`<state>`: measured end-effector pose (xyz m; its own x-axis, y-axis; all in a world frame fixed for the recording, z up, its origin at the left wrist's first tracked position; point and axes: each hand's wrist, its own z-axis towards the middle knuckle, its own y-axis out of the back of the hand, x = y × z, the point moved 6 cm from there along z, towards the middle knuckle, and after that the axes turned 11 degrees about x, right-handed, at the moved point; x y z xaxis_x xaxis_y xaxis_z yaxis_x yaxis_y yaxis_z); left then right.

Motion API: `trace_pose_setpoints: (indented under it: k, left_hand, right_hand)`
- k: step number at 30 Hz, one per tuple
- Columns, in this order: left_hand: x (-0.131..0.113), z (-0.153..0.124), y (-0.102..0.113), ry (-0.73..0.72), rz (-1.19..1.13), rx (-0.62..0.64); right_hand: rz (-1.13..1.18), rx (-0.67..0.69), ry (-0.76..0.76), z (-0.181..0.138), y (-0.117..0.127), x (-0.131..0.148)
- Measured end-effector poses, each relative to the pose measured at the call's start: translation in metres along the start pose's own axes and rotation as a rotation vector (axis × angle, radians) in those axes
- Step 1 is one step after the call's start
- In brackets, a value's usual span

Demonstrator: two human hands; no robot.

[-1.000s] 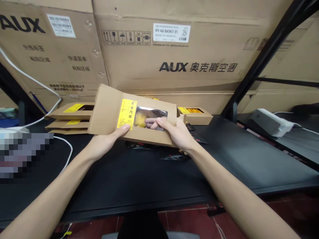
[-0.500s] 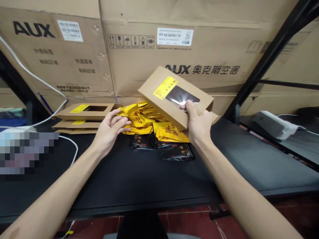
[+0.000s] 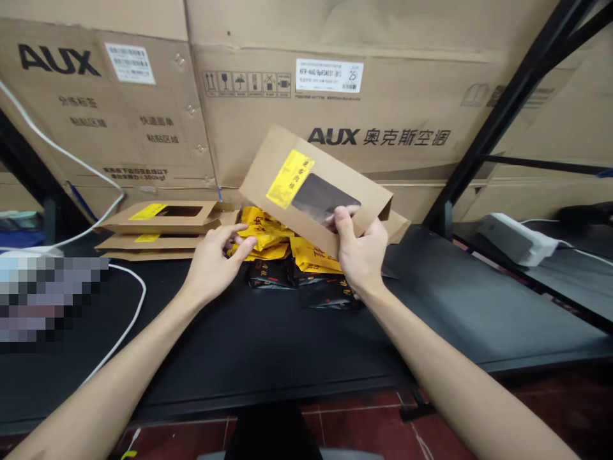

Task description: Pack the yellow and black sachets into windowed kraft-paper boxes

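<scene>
A brown cardboard box (image 3: 268,153) with a yellow label and a dark window is tilted in the air, its right end flap open. My right hand (image 3: 361,252) grips it near that open end, thumb over the window. My left hand (image 3: 215,259) has its fingers apart beside a pile of yellow packets (image 3: 263,233) and holds nothing that I can see; some fingertips are hidden. Below the yellow pile lie several black packets (image 3: 330,294) with printed characters. Two similar brown boxes (image 3: 186,223) lie stacked left of my left hand.
Large AUX cartons (image 3: 258,128) stand behind the black table (image 3: 268,358). A white cable (image 3: 136,306) runs down the left side. Black metal frame bars (image 3: 498,128) slant up at the right, near a white device (image 3: 517,239).
My right hand has moved left with the box, which now covers more of the yellow pile. My left hand has shifted slightly left and down, its fingers still apart.
</scene>
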<state>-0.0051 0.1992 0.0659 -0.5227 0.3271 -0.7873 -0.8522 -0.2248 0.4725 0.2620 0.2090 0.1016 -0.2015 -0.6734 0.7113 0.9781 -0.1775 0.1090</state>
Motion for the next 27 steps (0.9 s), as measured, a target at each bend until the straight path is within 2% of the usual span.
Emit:
trace_pose_setpoints:
  k: [2,5,7,9,11,14,18,21,24,27]
  left_hand:
    - [-0.005,-0.003,-0.007,-0.007,-0.135,0.063]
    - [-0.010,-0.007,-0.020,0.003,-0.549,0.150]
    - [-0.012,-0.009,-0.021,0.032,-0.755,0.132]
    - [-0.011,-0.010,-0.018,0.071,-0.834,0.092]
    - [-0.010,-0.010,-0.013,0.097,-0.849,0.070]
    - [-0.010,-0.009,-0.010,0.084,-0.844,0.075]
    - [-0.009,-0.007,-0.010,0.049,-0.838,0.039]
    - [-0.005,0.003,0.010,-0.014,-0.777,-0.121]
    - [0.005,0.019,0.055,-0.053,-0.632,-0.350]
    - [0.020,0.038,0.097,-0.045,-0.550,-0.410]
  right_hand:
    - [0.049,0.066,-0.012,-0.007,-0.008,0.007]
    - [0.103,0.218,-0.038,-0.016,-0.022,0.015]
    - [0.125,0.334,-0.048,-0.019,-0.031,0.014]
    - [0.120,0.397,-0.048,-0.019,-0.036,0.010]
    - [0.088,0.387,-0.073,-0.018,-0.036,-0.001]
    - [0.033,0.290,-0.175,-0.014,-0.033,-0.020]
    - [0.155,0.258,-0.246,-0.006,-0.032,-0.035]
    - [0.146,0.184,-0.184,0.005,-0.019,-0.036]
    - [0.004,0.062,-0.080,0.016,0.002,-0.040]
    - [-0.175,0.076,-0.067,0.022,0.014,-0.055]
